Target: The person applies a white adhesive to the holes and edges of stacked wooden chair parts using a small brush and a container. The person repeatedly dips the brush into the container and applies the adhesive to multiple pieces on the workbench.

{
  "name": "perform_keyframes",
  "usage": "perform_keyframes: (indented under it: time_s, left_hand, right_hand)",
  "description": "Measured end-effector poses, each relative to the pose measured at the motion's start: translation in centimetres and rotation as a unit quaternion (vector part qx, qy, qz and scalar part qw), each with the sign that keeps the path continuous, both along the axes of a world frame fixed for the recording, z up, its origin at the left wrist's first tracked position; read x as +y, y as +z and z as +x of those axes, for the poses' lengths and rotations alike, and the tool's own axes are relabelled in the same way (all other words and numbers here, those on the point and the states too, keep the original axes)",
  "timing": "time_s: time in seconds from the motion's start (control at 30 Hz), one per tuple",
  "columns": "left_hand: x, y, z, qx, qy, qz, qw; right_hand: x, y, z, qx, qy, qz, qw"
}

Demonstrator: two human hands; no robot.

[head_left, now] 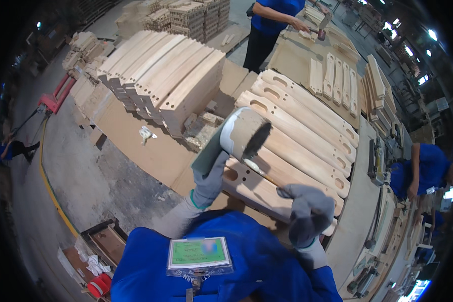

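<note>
My left hand (210, 176), in a grey glove, is closed around a tilted, cup-like container (240, 132). It has a whitish edge, a dark opening turned to the right, and a green piece (206, 155) along its lower left side. Fingers curled, my gloved right hand (311, 214) grips a thin wooden stick, seemingly a brush (267, 176), with a whitish tip just below the container. Under both hands lies a row of pale wooden boards (292, 126) with oval slots and small round holes near their ends. The brush tip hangs over the nearest board (259, 194); contact cannot be made out.
Stacked wooden boards (161, 70) stand at the far left on cardboard (131, 146). Across the table, a person (277, 25) holds a mallet (321, 34); another person (423, 168) works at the right. Bar clamps (365, 282) lie at the right edge. A red pallet jack (55, 98) stands left.
</note>
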State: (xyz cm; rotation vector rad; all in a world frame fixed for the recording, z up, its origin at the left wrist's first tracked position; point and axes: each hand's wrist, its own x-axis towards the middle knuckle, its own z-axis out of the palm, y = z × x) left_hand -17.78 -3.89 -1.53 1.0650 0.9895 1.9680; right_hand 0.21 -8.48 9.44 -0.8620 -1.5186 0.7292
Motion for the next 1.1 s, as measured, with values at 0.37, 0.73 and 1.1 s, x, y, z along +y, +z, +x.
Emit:
perform_keyframes:
  time_s: [0.37,0.73,1.1]
  left_hand:
    - [3.2,-3.9,-0.7,-0.297,-0.146,-0.092,0.939]
    - [2.9,-4.5,-0.9,-0.323,-0.139,-0.103,0.93]
    - [2.5,-4.5,-1.4,-0.257,-0.147,-0.145,0.944]
  right_hand:
    - [4.2,-3.5,-1.0,-0.145,0.035,-0.269,0.952]
    - [5.4,-5.8,-2.1,-0.4,0.112,-0.031,0.909]
    - [6.7,-4.8,-2.4,-0.425,0.102,-0.016,0.899]
